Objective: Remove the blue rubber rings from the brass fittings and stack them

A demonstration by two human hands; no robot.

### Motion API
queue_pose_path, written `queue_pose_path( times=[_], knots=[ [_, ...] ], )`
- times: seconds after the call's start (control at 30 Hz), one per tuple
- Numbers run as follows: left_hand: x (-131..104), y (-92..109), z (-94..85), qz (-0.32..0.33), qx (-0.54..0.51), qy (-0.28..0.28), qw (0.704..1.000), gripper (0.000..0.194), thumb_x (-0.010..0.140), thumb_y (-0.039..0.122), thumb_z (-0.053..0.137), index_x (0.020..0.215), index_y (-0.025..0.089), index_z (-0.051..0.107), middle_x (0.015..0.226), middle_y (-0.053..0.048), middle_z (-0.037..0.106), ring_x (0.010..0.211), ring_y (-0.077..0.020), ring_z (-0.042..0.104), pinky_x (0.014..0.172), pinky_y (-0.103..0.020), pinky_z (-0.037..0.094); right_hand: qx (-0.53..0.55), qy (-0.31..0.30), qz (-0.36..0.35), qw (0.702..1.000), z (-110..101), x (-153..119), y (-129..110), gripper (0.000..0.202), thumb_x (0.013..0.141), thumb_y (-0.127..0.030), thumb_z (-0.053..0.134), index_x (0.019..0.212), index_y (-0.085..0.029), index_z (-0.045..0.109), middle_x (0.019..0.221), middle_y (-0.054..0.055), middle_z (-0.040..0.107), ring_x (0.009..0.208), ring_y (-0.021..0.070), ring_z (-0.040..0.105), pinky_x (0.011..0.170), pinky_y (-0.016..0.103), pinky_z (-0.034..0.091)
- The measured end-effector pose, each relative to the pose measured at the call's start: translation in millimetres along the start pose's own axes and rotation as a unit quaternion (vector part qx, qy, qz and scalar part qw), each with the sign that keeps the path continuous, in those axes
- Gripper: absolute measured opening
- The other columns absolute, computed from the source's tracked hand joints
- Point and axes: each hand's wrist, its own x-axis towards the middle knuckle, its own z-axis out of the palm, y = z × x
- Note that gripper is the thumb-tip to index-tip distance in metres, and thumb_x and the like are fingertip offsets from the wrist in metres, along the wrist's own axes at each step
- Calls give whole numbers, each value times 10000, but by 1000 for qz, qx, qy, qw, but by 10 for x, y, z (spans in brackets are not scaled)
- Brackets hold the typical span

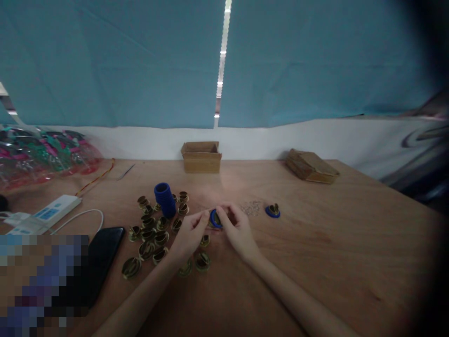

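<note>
Both hands meet over the middle of the wooden table. My left hand point(191, 232) pinches the left side of a blue ring point(215, 218) with a brass-coloured part in it. On its right side, my right hand point(237, 228) grips the same ring, thumb against its face. Left of my hands stands a leaning stack of blue rings point(164, 200), with several round brass-coloured parts point(147, 249) spread around it. A blue ring with a brass part point(272, 210) lies to the right of my hands. Small thin pieces point(251, 208) lie just beyond my right hand.
An open cardboard box point(202, 164) and a second, tilted box point(311, 167) stand along the back. At the left are plastic-wrapped items point(45, 154), a white power strip point(52, 214) with cables, and a black phone-like device point(105, 255). A blurred-out patch covers the lower left.
</note>
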Motion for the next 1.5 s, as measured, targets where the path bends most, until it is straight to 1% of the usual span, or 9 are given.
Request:
queue_pose_path(
  times=[0.07, 0.2, 0.37, 0.57, 0.67, 0.87, 1.07, 1.2, 1.5],
  knots=[
    [-13, 21, 17, 4, -8, -11, 1000, 394, 877, 447, 514, 1129, 189, 673, 1034, -89, 707, 944, -239, 653, 812, -383, 544, -10, 15, -10, 1000, 6, -23, 22, 185, 884, -374, 537, 887, -192, 572, 674, -23, 513, 615, 128, 497, 572, 236, 421],
    [-34, 93, 32, 13, 12, -31, 999, 379, 837, 388, 591, 1168, 213, 649, 1129, -76, 675, 1058, -237, 610, 933, -393, 488, -45, 19, -32, 998, -1, -44, 10, 204, 905, -358, 507, 789, -197, 554, 678, -15, 513, 626, 133, 494, 581, 245, 414],
    [-56, 129, 42, 23, 30, -30, 999, 355, 842, 364, 590, 1147, 190, 638, 1177, -100, 649, 1082, -225, 598, 982, -375, 442, -117, 30, -50, 991, -22, -19, -6, 235, 917, -357, 482, 762, -199, 562, 756, 14, 532, 726, 156, 517, 651, 266, 423],
    [-85, 52, 4, -4, -2, -16, 1000, 353, 847, 370, 600, 1138, 178, 548, 1109, -114, 664, 956, -197, 647, 859, -336, 494, -46, -12, 4, 999, -7, 4, 11, 255, 928, -401, 442, 780, -202, 504, 738, -5, 519, 696, 146, 516, 626, 247, 428],
    [-76, 24, -28, 9, -16, -32, 999, 327, 867, 369, 575, 1126, 172, 545, 1125, -114, 645, 983, -205, 633, 841, -332, 505, -55, -45, -7, 997, -12, 9, 7, 338, 948, -411, 386, 719, -194, 508, 719, -3, 507, 697, 148, 507, 630, 247, 417],
    [-37, 62, -36, 9, -71, -44, 996, 297, 853, 384, 589, 1075, 189, 567, 1047, -74, 649, 978, -204, 625, 837, -358, 526, -95, -44, -60, 993, -66, 33, -84, 346, 945, -395, 406, 676, -195, 497, 677, -8, 488, 651, 144, 480, 590, 248, 381],
    [-8, 65, -58, 48, 46, 14, 998, 265, 830, 374, 607, 1006, 177, 627, 1019, -77, 662, 924, -206, 634, 761, -309, 536, -223, -66, -139, 963, -181, 77, -180, 344, 932, -353, 446, 641, -193, 539, 610, -5, 504, 578, 135, 464, 558, 263, 348],
    [5, 39, -114, 81, 120, 31, 989, 234, 855, 330, 566, 996, 165, 654, 971, -81, 666, 879, -202, 635, 744, -300, 536, -256, -113, -137, 950, -223, 91, -169, 296, 930, -348, 451, 744, -190, 617, 621, -4, 584, 559, 129, 505, 549, 254, 350],
    [-6, -5, -116, 77, 149, 35, 985, 204, 839, 317, 573, 943, 162, 655, 900, -78, 675, 807, -205, 648, 674, -308, 556, -260, -143, -134, 945, -225, 115, -103, 393, 953, -342, 393, 616, -196, 535, 583, -3, 563, 551, 127, 513, 550, 243, 355]
  ],
)
